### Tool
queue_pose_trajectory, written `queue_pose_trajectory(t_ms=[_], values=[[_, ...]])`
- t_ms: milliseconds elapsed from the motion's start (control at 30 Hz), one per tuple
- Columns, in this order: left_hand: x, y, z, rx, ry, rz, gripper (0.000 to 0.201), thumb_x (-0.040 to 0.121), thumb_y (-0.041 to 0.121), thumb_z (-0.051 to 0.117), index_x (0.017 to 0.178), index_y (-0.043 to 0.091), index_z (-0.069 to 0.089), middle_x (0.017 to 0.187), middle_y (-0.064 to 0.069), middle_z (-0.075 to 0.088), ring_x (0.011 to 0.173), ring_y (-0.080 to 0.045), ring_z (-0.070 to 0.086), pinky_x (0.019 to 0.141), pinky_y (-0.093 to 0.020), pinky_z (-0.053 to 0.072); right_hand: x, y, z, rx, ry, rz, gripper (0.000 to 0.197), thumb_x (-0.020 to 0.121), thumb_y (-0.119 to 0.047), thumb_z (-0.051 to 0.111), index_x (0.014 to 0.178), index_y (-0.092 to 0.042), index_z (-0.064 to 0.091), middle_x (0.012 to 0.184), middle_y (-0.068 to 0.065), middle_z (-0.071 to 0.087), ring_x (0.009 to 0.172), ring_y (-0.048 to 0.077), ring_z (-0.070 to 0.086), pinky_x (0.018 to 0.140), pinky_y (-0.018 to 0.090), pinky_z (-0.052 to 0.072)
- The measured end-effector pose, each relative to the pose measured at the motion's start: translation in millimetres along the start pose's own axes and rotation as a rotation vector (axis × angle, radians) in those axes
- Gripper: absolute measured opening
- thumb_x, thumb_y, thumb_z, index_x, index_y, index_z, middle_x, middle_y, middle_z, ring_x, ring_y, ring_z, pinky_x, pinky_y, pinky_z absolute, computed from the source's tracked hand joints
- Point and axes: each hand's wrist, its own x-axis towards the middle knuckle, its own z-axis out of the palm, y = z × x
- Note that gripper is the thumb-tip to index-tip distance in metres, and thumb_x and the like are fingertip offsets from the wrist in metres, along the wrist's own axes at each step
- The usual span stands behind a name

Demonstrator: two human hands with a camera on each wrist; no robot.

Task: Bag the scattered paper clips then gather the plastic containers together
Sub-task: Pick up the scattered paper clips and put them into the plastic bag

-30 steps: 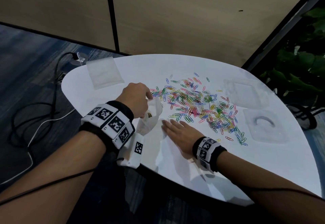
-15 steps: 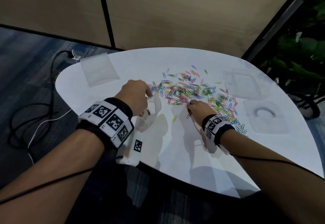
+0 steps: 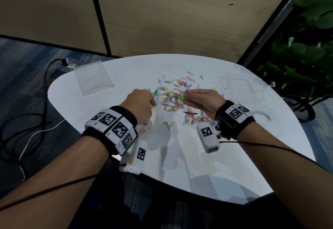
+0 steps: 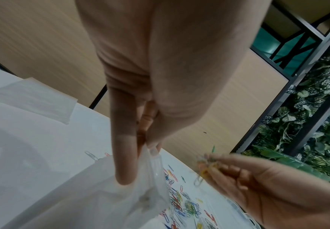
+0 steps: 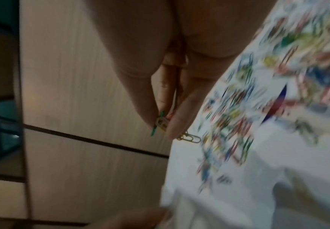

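Right hand (image 3: 201, 101) has lifted off the desk (image 3: 234, 156), its grip now pinching a few paper clips (image 5: 162, 124), green and yellow. Left hand (image 3: 140, 104) grasps the clear bag (image 4: 124, 186) mouth. Coloured clips (image 3: 173, 95) scattered beyond.

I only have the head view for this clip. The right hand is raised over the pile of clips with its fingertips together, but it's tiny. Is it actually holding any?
Observer: Yes. In the right wrist view the right hand pinches a few paper clips; a green one and gold ones stick out from the fingertips.
Reviewer: And is the left hand really gripping the bag, or just resting on it?
Observer: Gripping. The left wrist view shows the left hand pinching the top edge of the clear bag between thumb and finger.
Reviewer: Anything inside the bag already?
Observer: I cannot tell; the plastic is too hazy in every view.
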Motion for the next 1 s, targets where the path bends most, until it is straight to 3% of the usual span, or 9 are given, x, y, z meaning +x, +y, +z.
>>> queue_pose_trajectory(t_ms=[133, 233, 433, 567, 633, 733, 867, 933, 1000], values=[[2, 3, 6, -0.031, 0.022, 0.015, 0.037, 0.087, -0.009, 0.054, 0.115, 0.011, 0.068, 0.089, -0.013, 0.073, 0.069, -0.027, 0.075, 0.075, -0.040, 0.063, -21, 4, 41, 0.149, -0.130, 0.040, 0.025, 0.084, 0.009, 0.066, 0.107, 0.018, 0.062, 0.093, 0.020, 0.071, 0.080, 0.023, 0.073, 0.071, 0.023, 0.059], [0, 6, 9, -0.072, 0.054, 0.009, 0.031, 0.091, -0.003, 0.050, 0.111, 0.012, 0.068, 0.077, -0.008, 0.074, 0.058, -0.020, 0.074, 0.075, -0.037, 0.063, -29, 21, 59, 0.045, -0.113, 0.066, 0.021, 0.081, 0.010, 0.068, 0.101, 0.016, 0.065, 0.089, 0.021, 0.069, 0.070, 0.022, 0.072, 0.072, 0.025, 0.060], [-5, 10, 6, -0.116, 0.059, 0.028, 0.026, 0.089, -0.004, 0.056, 0.104, 0.010, 0.073, 0.092, -0.014, 0.072, 0.067, -0.028, 0.076, 0.071, -0.040, 0.064, -28, 38, 76, -0.359, -0.073, -0.086, 0.015, 0.081, 0.010, 0.067, 0.094, 0.008, 0.073, 0.087, 0.025, 0.073, 0.074, 0.032, 0.072, 0.075, 0.035, 0.062], [-7, 10, 4, -0.104, 0.051, 0.038, 0.031, 0.087, -0.007, 0.054, 0.099, 0.012, 0.076, 0.089, -0.014, 0.073, 0.066, -0.028, 0.076, 0.068, -0.040, 0.064, -33, 37, 84, -0.923, -0.120, -0.353, 0.020, 0.086, -0.001, 0.058, 0.089, -0.006, 0.077, 0.074, 0.010, 0.072, 0.059, 0.015, 0.061, 0.056, 0.011, 0.044], [-6, 8, 2, -0.087, 0.067, 0.031, 0.030, 0.087, -0.006, 0.055, 0.101, 0.012, 0.074, 0.088, -0.013, 0.075, 0.065, -0.025, 0.075, 0.071, -0.038, 0.064, -35, 36, 86, -1.057, -0.188, -0.399, 0.025, 0.086, -0.001, 0.054, 0.091, -0.009, 0.077, 0.077, 0.009, 0.072, 0.064, 0.017, 0.058, 0.056, 0.011, 0.041], [-6, 5, -2, -0.082, 0.085, 0.015, 0.026, 0.090, -0.002, 0.053, 0.098, 0.013, 0.073, 0.079, -0.011, 0.075, 0.062, -0.023, 0.075, 0.074, -0.037, 0.064, -31, 32, 82, -0.863, -0.233, -0.425, 0.023, 0.088, -0.004, 0.055, 0.093, -0.010, 0.076, 0.084, 0.008, 0.075, 0.074, 0.020, 0.072, 0.075, 0.029, 0.059], [-7, -1, -6, -0.071, 0.120, -0.010, 0.032, 0.088, -0.005, 0.052, 0.108, 0.013, 0.070, 0.079, -0.010, 0.073, 0.074, -0.025, 0.076, 0.080, -0.037, 0.062, -16, 28, 52, -0.497, -0.092, -0.343, 0.020, 0.091, 0.002, 0.053, 0.096, -0.002, 0.072, 0.088, 0.014, 0.072, 0.073, 0.023, 0.069, 0.079, 0.042, 0.061], [-9, -2, -7, -0.065, 0.117, -0.015, 0.035, 0.086, -0.007, 0.054, 0.112, 0.010, 0.070, 0.089, -0.014, 0.074, 0.085, -0.029, 0.074, 0.083, -0.039, 0.061, -6, 37, 29, -0.941, -0.056, -0.427, 0.026, 0.094, -0.009, 0.053, 0.110, -0.015, 0.072, 0.112, 0.005, 0.072, 0.093, 0.019, 0.068, 0.092, 0.044, 0.056], [-9, -3, -9, -0.062, 0.112, -0.012, 0.035, 0.085, -0.008, 0.057, 0.113, 0.009, 0.070, 0.095, -0.016, 0.074, 0.089, -0.032, 0.073, 0.083, -0.039, 0.061, -4, 61, 15, -1.515, -0.247, -0.441, 0.038, 0.099, -0.020, 0.045, 0.136, -0.024, 0.054, 0.147, 0.002, 0.048, 0.129, 0.021, 0.049, 0.110, 0.045, 0.041]])
